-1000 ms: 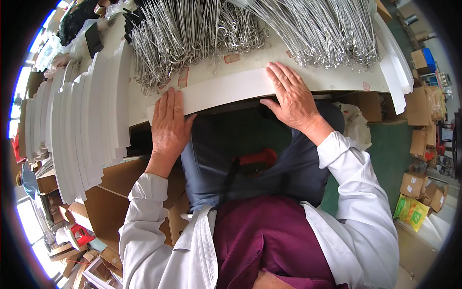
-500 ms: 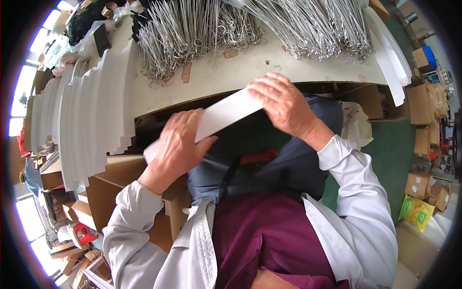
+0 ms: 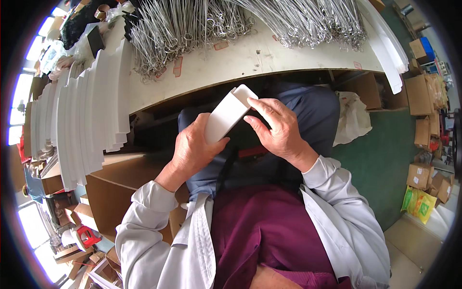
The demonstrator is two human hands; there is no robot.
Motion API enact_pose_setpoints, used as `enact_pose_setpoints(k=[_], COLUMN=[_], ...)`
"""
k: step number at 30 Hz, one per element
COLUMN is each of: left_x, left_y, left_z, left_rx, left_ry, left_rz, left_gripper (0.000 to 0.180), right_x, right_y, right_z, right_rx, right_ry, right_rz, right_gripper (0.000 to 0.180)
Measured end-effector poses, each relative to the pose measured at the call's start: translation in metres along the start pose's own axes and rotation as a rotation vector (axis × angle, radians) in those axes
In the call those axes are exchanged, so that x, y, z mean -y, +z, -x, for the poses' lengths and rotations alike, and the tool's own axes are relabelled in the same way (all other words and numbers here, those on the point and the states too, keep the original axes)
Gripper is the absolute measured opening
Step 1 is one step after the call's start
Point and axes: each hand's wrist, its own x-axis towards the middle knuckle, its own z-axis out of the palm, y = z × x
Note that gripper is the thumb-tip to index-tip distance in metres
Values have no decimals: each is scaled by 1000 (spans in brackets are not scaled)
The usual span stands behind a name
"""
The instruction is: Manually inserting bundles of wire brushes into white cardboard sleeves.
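Observation:
Over my lap I hold a long white flat box piece (image 3: 227, 115), tilted with its far end up toward the table edge. My left hand (image 3: 195, 149) grips its lower end from underneath. My right hand (image 3: 276, 130) rests its fingers on the upper end, the thumb below. Both hands sit just in front of the white worktable (image 3: 250, 62). Piles of bent silver wire pieces (image 3: 192, 24) lie across that table beyond my hands.
A fanned row of white flat box pieces (image 3: 86, 111) stands at the left of the table. Brown cartons (image 3: 110, 188) sit beside my left arm. More cartons (image 3: 423, 96) and a white bag (image 3: 353, 118) lie on the green floor at right.
The white piece has come off the table edge into my lap. Both hands swung it round, from flat across the table to end-on and tilted.

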Motion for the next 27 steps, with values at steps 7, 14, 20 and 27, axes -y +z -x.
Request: enact_pose_setpoints(k=[7,14,20,27], left_x=[3,9,2,2], left_y=[18,34,42,52], left_z=[15,23,11,12], left_rx=[-24,6,8,-28], left_ry=[-51,22,77,47], left_rz=[68,76,229,235], left_gripper=[59,73,80,80], right_x=[14,8,16,21], right_y=[20,15,16,22], right_z=[26,28,23,28], right_rx=[12,214,362,350], right_ry=[303,705,609,741], right_rz=[-335,-668,-541,-592], right_gripper=[40,26,20,19])
